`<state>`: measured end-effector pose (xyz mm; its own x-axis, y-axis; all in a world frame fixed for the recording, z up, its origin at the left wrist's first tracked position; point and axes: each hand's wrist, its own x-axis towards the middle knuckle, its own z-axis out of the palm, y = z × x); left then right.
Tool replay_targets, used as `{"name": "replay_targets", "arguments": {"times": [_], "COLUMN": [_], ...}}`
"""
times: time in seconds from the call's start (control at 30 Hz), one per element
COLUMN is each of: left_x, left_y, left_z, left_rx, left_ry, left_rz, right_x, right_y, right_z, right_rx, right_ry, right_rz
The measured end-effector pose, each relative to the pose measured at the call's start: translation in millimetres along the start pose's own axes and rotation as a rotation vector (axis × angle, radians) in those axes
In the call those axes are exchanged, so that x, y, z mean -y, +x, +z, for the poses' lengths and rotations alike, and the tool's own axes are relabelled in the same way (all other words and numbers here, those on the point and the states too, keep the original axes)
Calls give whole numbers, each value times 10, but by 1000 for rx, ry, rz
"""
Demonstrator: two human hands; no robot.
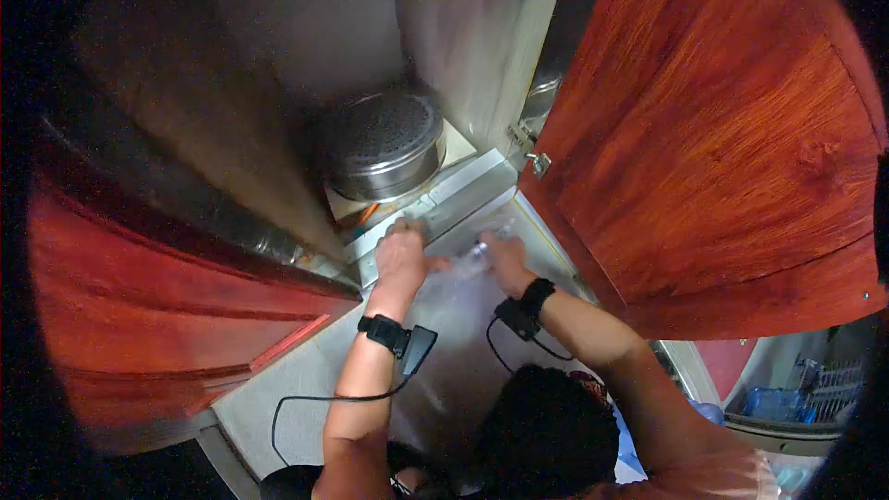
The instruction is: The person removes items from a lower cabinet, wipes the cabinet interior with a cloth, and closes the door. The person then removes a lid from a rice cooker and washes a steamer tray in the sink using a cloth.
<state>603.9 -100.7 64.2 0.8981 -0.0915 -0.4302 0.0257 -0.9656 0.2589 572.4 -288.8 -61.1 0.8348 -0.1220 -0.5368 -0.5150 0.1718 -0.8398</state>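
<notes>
My left hand [400, 257] rests at the pale sill [454, 193] of an open cabinet, thumb apart and pointing toward my right hand; its fingertips are partly hidden. My right hand [506, 261] is closed around a clear, shiny plastic-looking piece [474, 253], blurred by motion, so I cannot tell its exact kind. Both hands are low, just in front of the sill. Behind it, inside the cabinet, stands a round steel pot with a perforated top [387, 143], touched by neither hand.
A red wooden door [713, 139] stands open at the right, its hinge [538, 164] near the sill. Another red panel [167, 315] is at the left. Black straps with cabled boxes are on both wrists. A wire rack [833, 389] shows at the lower right.
</notes>
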Motion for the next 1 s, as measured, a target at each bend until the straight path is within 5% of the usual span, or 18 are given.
{"name": "replay_targets", "arguments": {"times": [0.07,0.17,0.27,0.37,0.67,1.0], "left_x": [-12,-2,73,189,371,511], "left_y": [69,130,224,227,265,682], "left_z": [-37,-111,-81,67,191,410], "left_rx": [-54,-94,-110,-172,-297,-145], "left_ry": [17,-28,-42,-9,341,298], "left_rz": [-49,-19,-29,-31,-12,-44], "right_x": [206,824,1510,2122,3404,2895], "right_y": [-78,-197,-401,-511,213,2301], "right_z": [157,220,272,350,1438,2043], "right_rx": [-210,-146,-169,-177,-271,-239], "right_ry": [-67,-389,-696,-633,-345,-497], "right_rz": [-339,-683,-901,-1077,-1303,-1149]}}
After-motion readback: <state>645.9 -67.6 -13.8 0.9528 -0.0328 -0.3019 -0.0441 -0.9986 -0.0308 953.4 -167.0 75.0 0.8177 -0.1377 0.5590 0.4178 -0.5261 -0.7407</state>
